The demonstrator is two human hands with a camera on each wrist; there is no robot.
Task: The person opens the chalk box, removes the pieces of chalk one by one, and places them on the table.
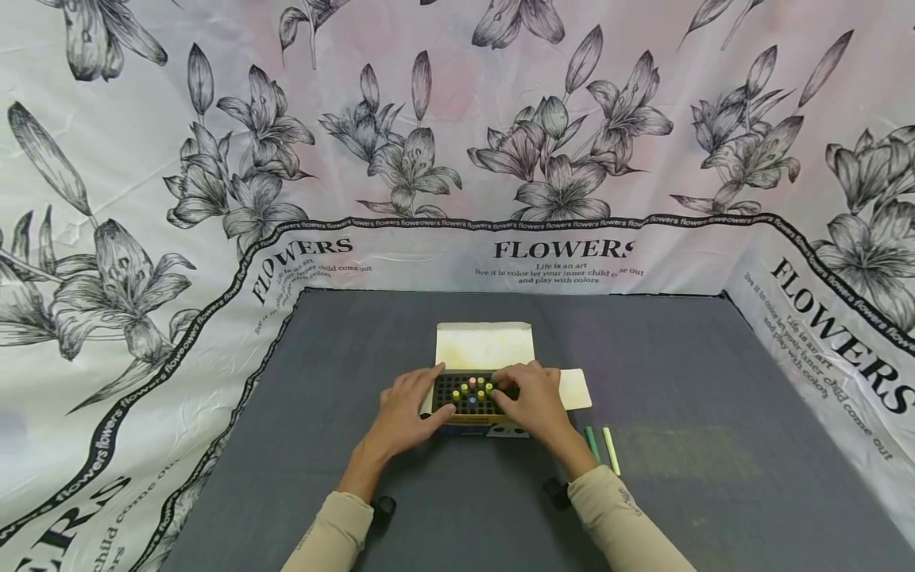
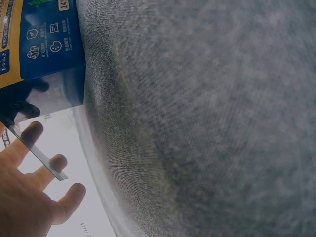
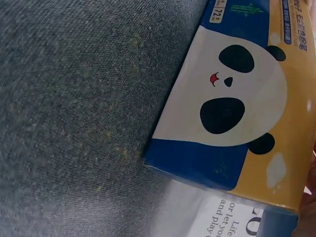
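The left hand (image 1: 407,407), fingers wide, is holding a long blue-and-yellow cardboard box (image 1: 470,419); I can't tell if the right hand (image 1: 536,397) is pinching.

room type unclear; looks draped-off: flower-printed sheeting (image 1: 436,266) around three sides of grey cloth surface (image 1: 343,342)

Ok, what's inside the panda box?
Upright sticks, mostly yellow, one pink, one blue, in a dark holed insert. The right hand covers much of its right end; contents there are hidden.
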